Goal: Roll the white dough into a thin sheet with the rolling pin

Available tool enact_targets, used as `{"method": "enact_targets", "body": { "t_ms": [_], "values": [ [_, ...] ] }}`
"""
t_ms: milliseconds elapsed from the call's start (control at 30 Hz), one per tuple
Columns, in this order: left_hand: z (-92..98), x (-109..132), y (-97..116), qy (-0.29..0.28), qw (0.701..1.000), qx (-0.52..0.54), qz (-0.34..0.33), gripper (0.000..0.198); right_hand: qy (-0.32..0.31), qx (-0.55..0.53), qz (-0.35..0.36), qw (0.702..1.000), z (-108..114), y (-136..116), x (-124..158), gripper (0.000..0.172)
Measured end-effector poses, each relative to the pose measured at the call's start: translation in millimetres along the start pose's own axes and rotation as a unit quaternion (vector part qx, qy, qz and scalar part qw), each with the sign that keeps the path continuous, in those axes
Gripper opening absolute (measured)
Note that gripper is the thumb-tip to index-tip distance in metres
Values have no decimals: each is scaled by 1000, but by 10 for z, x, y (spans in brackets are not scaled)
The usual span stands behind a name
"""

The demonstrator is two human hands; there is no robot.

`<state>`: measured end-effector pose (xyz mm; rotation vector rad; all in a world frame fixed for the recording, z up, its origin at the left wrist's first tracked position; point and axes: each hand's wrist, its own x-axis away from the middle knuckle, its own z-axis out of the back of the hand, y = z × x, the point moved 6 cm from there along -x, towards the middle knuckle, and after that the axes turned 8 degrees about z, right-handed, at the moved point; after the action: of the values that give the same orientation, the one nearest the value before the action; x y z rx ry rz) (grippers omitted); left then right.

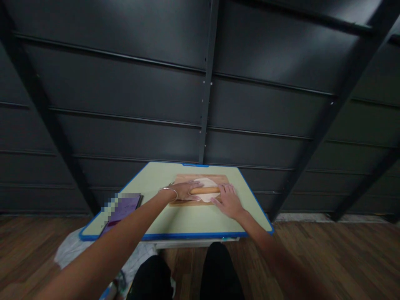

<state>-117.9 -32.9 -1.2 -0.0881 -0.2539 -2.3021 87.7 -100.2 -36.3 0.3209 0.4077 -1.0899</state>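
Note:
A wooden rolling pin lies across a pale, flat round of dough on a wooden board. My left hand, with bangles at the wrist, grips the pin's left end; its fingers reach over the far side and its thumb stays on the near side. Around the right end is my right hand, with fingers over the pin and thumb pointing inward near the dough's edge. Both palms hide the ends of the pin.
The board rests on a small pale-topped table with a blue rim. At its left lies a purple flat item, partly blurred out. A dark panelled wall rises behind. Whitish cloth or plastic sits below left, by my knees.

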Motion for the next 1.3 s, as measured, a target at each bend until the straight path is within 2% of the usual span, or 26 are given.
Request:
{"method": "enact_targets", "body": {
  "t_ms": [100,333,600,867,1033,1300],
  "values": [
    [-58,-55,-50,-24,999,27,20,92,2,12,2,1000,-24,6,7,68],
    [-87,-81,-48,-40,998,37,34,95,11,25,4,1000,-44,3,64,66],
    [-67,-92,-42,-6,997,47,62,97,2,42,5,999,-18,-33,75,70],
    [-27,-67,-2,-25,994,47,98,112,4,39,-2,999,-22,-28,77,70],
    [-41,-50,14,-39,994,45,93,109,11,31,1,999,-4,-40,80,68],
    [-30,2,77,16,995,29,95,105,18,32,6,999,33,-49,73,65]
  ]
}}
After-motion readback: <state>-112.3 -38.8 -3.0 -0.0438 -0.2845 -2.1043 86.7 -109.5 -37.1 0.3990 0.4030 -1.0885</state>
